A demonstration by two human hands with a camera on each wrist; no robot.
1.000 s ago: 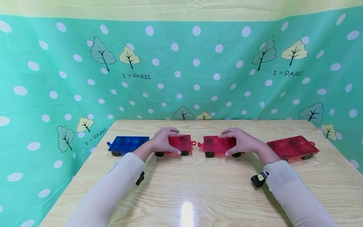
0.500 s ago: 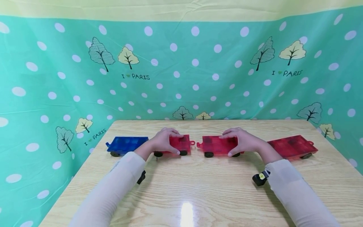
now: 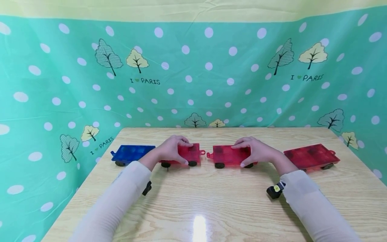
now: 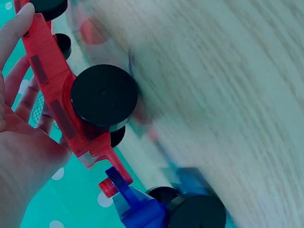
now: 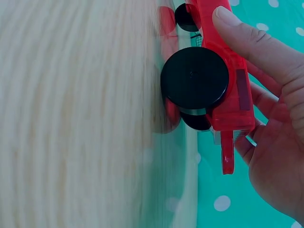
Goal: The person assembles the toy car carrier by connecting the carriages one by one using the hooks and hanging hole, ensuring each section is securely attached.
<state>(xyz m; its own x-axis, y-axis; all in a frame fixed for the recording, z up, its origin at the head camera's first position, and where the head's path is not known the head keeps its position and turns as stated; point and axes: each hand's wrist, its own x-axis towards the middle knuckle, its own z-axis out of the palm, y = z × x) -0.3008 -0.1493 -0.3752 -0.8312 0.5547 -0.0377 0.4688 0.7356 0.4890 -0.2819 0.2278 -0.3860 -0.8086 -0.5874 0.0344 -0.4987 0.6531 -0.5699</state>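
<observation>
My left hand [image 3: 169, 150] grips a red toy train car [image 3: 192, 152] by its long sides, thumb on the near side. In the left wrist view its red hook [image 4: 108, 186] sits in the loop [image 4: 119, 183] of a blue toy train car [image 3: 133, 153]. Another red toy train car [image 3: 223, 154] is held the same way by my right hand [image 3: 259, 151]. A small gap separates the ring [image 3: 202, 152] of the left red car from the hook [image 3: 210, 155] of the right one. A red tab [image 5: 228, 152] sticks out of the right car's other end.
A third red toy train car [image 3: 312, 156] stands slightly angled at the right, behind my right wrist, with its loop pointing right. All the cars are on a wood-grain table [image 3: 193, 195]. A green dotted cloth [image 3: 193, 74] hangs behind the table's back edge.
Both hands have shifted slightly left with their red cars, and the blue car has moved left along with them. The gap between the two held cars stays about equal. The far right car is still.
</observation>
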